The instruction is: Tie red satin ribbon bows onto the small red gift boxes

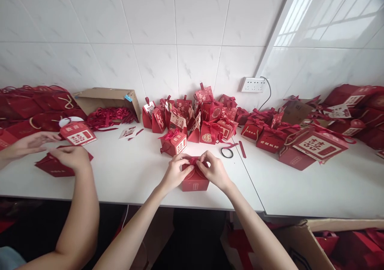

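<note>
A red gift box (195,184) stands on the white table close to its front edge, directly before me. At its top, my left hand (177,171) and my right hand (212,169) pinch a red ribbon (193,162) from either side. Fingers of both hands are closed together and partly cover the ribbon and the lid. Just behind it sits another red box (174,143) with a bow and a white label. To the right lie a black ring (227,153) and a narrow red strip (242,149).
At left, a co-worker's hands (70,158) handle a dark red box (55,168). Red ribbons (111,117) spill from an open cardboard box (105,96). Several finished-looking boxes (210,132) crowd the wall, and larger ones (300,154) stand right. A carton (300,242) sits below the table's edge.
</note>
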